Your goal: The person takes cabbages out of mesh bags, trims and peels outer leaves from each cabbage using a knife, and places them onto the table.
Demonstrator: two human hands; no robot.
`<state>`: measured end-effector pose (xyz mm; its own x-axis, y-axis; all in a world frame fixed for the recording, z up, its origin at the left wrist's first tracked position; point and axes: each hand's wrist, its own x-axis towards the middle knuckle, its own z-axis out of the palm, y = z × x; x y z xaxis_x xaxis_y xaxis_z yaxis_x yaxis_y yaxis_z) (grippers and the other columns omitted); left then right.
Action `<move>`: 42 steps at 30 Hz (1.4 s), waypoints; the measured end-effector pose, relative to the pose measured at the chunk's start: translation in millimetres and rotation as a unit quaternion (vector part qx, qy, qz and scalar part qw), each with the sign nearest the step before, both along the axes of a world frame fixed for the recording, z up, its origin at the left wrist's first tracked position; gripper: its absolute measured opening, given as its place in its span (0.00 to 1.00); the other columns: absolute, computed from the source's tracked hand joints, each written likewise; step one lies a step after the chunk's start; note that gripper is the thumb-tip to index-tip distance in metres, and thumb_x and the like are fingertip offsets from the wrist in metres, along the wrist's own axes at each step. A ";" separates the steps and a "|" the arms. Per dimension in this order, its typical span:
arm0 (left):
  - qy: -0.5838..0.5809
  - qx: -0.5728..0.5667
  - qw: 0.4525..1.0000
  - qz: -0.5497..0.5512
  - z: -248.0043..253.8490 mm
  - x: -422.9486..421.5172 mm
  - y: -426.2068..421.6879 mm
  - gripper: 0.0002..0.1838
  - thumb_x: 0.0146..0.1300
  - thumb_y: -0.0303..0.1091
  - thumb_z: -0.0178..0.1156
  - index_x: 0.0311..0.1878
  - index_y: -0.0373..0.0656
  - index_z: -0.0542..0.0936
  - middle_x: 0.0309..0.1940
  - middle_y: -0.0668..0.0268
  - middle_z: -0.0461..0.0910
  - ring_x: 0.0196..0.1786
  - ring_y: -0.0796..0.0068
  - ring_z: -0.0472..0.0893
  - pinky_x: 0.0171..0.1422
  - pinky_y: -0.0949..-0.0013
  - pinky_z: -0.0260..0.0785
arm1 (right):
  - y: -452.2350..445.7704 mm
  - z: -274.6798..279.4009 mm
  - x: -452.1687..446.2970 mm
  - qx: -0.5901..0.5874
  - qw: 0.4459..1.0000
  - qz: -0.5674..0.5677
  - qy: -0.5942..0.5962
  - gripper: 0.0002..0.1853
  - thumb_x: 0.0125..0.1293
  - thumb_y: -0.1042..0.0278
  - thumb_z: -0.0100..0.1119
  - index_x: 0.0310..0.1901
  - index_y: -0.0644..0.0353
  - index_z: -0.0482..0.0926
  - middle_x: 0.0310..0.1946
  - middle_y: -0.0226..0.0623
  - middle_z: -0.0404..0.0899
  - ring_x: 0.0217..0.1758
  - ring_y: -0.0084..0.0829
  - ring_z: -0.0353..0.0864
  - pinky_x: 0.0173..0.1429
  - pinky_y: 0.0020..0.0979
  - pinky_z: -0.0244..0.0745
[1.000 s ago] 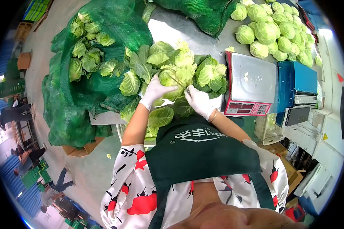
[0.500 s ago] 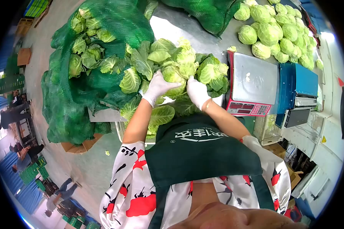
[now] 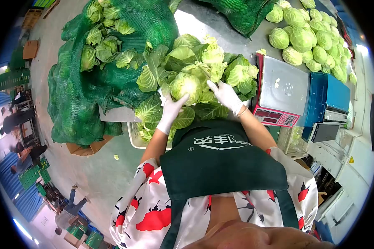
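Left hand point(image 3: 172, 111) partly hidden behind the cabbage point(image 3: 187, 86), upper net sack point(image 3: 246, 18) beyond the top edge in part.

Left hand point(image 3: 170, 113): white-gloved, thumb spread inward | right hand point(image 3: 228, 98): white-gloved, angled inward | left forearm point(image 3: 154, 145), right forearm point(image 3: 255, 132): bare, extended forward | hands: apart

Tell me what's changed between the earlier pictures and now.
The left hand has slid from the left side of the cabbage to its lower left, nearer the body. Since the earliest picture, the right hand has moved forward, away from the body; whether it touches the cabbage now is unclear. Apart from the view shifting, the scale, green mesh sack and piled cabbages stayed put.
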<state>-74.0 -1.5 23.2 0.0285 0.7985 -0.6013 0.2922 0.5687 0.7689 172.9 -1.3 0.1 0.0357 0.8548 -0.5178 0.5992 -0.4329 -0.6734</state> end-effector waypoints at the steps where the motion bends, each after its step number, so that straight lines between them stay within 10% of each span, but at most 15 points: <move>1: -0.026 -0.024 0.999 0.035 -2.0 6.5 5.4 0.54 0.56 0.51 0.76 0.73 0.27 0.58 0.56 0.49 0.81 0.53 0.63 0.84 0.57 0.66 0.77 | -8.3 4.7 -7.9 0.008 0.999 -0.042 0.032 0.31 0.75 0.41 0.50 0.38 0.71 0.80 0.25 0.58 0.82 0.32 0.58 0.84 0.45 0.48 0.79; 3: -0.052 0.014 0.997 0.056 -56.8 1.7 14.7 0.47 0.57 0.48 0.76 0.68 0.27 0.63 0.55 0.51 0.81 0.53 0.66 0.84 0.56 0.66 0.79 | -19.0 6.7 -11.2 -0.005 0.993 -0.095 0.070 0.30 0.78 0.42 0.46 0.41 0.69 0.79 0.28 0.61 0.83 0.34 0.61 0.83 0.46 0.51 0.78; 7: -0.110 -0.042 0.990 0.072 -15.7 10.1 16.5 0.42 0.59 0.43 0.75 0.66 0.27 0.65 0.55 0.52 0.81 0.55 0.65 0.84 0.59 0.64 0.79 | -28.9 -63.2 3.7 0.094 0.964 0.032 -0.248 0.29 0.80 0.42 0.45 0.49 0.67 0.78 0.20 0.37 0.79 0.17 0.26 0.77 0.23 0.31 0.73; 10: -0.160 -0.078 0.982 0.062 -24.3 9.9 14.3 0.46 0.58 0.46 0.76 0.69 0.28 0.62 0.59 0.51 0.78 0.57 0.62 0.82 0.58 0.61 0.79 | -5.5 59.2 -0.1 -0.055 0.985 -0.069 0.148 0.29 0.80 0.42 0.44 0.56 0.65 0.78 0.19 0.34 0.77 0.18 0.24 0.78 0.24 0.29 0.75; 18: -0.163 -0.126 0.970 0.132 -42.8 29.9 1.1 0.52 0.56 0.50 0.76 0.72 0.32 0.57 0.64 0.50 0.73 0.61 0.59 0.80 0.56 0.56 0.79 | -19.1 14.0 -44.2 0.079 0.996 0.024 -0.018 0.31 0.79 0.48 0.43 0.70 0.67 0.67 0.25 0.58 0.83 0.27 0.57 0.84 0.39 0.52 0.80; 27: -0.145 -0.090 0.972 0.161 -63.7 36.2 -3.1 0.52 0.57 0.48 0.76 0.72 0.26 0.56 0.63 0.49 0.74 0.62 0.61 0.79 0.61 0.62 0.75 | -14.6 13.2 -54.4 0.111 0.970 0.087 -0.197 0.26 0.80 0.52 0.42 0.67 0.62 0.70 0.30 0.53 0.85 0.32 0.55 0.86 0.39 0.51 0.80; 31: -0.190 -0.104 0.965 0.146 -52.7 23.7 -5.1 0.51 0.59 0.49 0.75 0.74 0.32 0.56 0.65 0.52 0.73 0.64 0.60 0.78 0.62 0.57 0.76 | 6.6 -41.6 -16.7 0.216 0.971 -0.044 -0.088 0.22 0.79 0.50 0.44 0.52 0.58 0.84 0.30 0.55 0.84 0.36 0.56 0.84 0.44 0.51 0.80; 42: -0.343 -0.134 0.930 -0.008 -14.9 -36.4 31.2 0.35 0.67 0.39 0.66 0.72 0.33 0.66 0.63 0.55 0.77 0.63 0.65 0.80 0.69 0.62 0.72 | -18.6 -16.0 5.4 0.160 0.982 -0.093 -0.048 0.22 0.77 0.49 0.50 0.60 0.55 0.80 0.31 0.56 0.84 0.35 0.58 0.84 0.43 0.50 0.79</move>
